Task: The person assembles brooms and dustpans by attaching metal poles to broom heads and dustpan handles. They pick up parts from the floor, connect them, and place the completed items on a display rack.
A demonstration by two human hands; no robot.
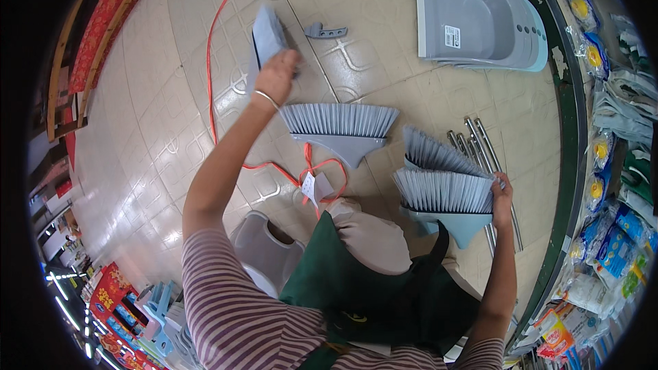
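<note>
My left hand point(277, 79) is stretched forward, closed on the near edge of a grey-blue broom head point(267, 34), which motion blurs a little. My right hand point(502, 195) grips the bristle end of a broom head with a pale blue-green base point(462, 226), held in front of my right knee. Just behind it lies another grey broom head point(432, 147). Between my hands, a grey broom head point(346, 140) rests on the floor with its bristles pointing away from me. A small grey plastic bracket point(325, 31) lies beyond it.
Grey dustpans point(473, 20) lie at the far right. Metal poles point(485, 144) lie beside my right hand. A red cord point(210, 75) with a white tag point(317, 187) crosses the tiled floor. A grey plastic piece point(264, 247) stands by my left side; packaged goods point(610, 233) line the right.
</note>
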